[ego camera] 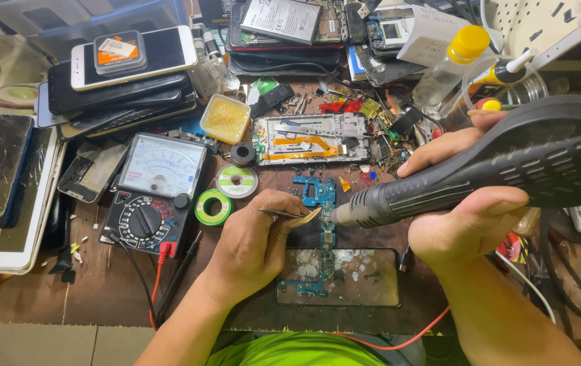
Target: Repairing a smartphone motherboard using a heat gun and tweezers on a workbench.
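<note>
I noted the left hand point(253, 247) low at centre of the wooden bench point(100, 285), fingers pressed together and pinching thin metal tweezers point(289, 215). The tweezer tips pointed right, ending just beside the nozzle of the black ribbed hot-air handpiece point(480, 169). The right hand point(470, 203) was wrapped around that handpiece, thumb on top, fingers curled beneath, the metal nozzle aimed left and downward.

The long blue phone circuit board point(322, 234) lay directly under the meeting point of tweezers and nozzle. Its upper end showed above the tweezer tips; its lower end rested on a dark rectangular glass panel point(365, 278), just right of the left hand. I could not tell whether the tweezers touched the board.

Beyond the board, further from me, I saw an opened silver phone frame with an orange flex strip point(310, 139). Left of the left hand stood a black analogue multimeter with a rotary dial point(155, 196), its red and black leads running toward the bench edge. Between meter and board lay a green solder-wick spool point(213, 207) and a pale spool point(237, 181). A small square tub of yellowish paste point(224, 118) sat above these, beside a stack of dark phones point(121, 88). A clear bottle with a yellow cap point(449, 64) stood at upper right.
</note>
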